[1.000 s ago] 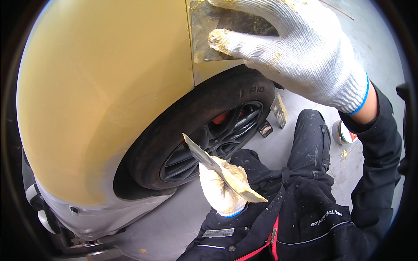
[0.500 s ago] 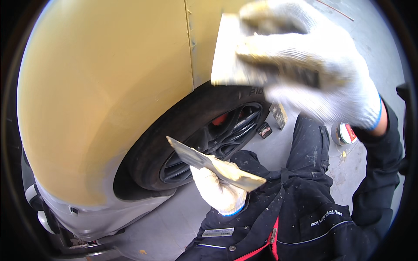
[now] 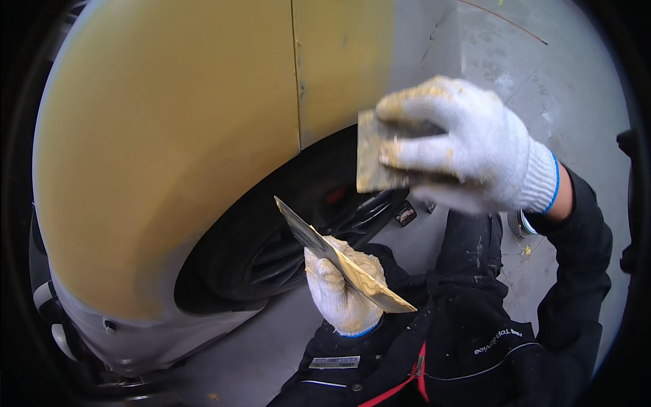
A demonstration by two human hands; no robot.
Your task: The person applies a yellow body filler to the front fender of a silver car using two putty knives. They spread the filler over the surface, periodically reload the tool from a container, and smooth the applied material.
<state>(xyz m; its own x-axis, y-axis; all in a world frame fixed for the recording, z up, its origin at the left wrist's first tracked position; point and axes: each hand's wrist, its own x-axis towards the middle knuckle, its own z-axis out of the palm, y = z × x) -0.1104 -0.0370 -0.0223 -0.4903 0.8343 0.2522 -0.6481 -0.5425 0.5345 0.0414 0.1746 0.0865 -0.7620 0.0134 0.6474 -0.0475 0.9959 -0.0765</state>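
Note:
My left hand (image 3: 332,298), in a white knit glove, is closed round a thin flat putty board (image 3: 320,244) tilted in front of my lap. A thick lump of yellowish putty (image 3: 369,263) sits on the board. Pinched between the fingers and thumb of my right hand (image 3: 468,146) is a rectangular putty spreader (image 3: 369,159), smeared with putty. The spreader is raised above the board and does not touch it. To the left stands a car body panel (image 3: 169,129) coated with yellowish filler, a vertical gap running down it.
Below the panel's arch is a black-spoked wheel (image 3: 271,264) with a dark tyre. A small dark box (image 3: 405,214) lies on the floor near it. A can (image 3: 521,224) is partly hidden behind my right arm. A thin reddish rod (image 3: 508,22) lies at the far right.
My right hand has come down with the spreader, away from the panel and nearer the board. My left hand still holds the board, at a slightly changed tilt.

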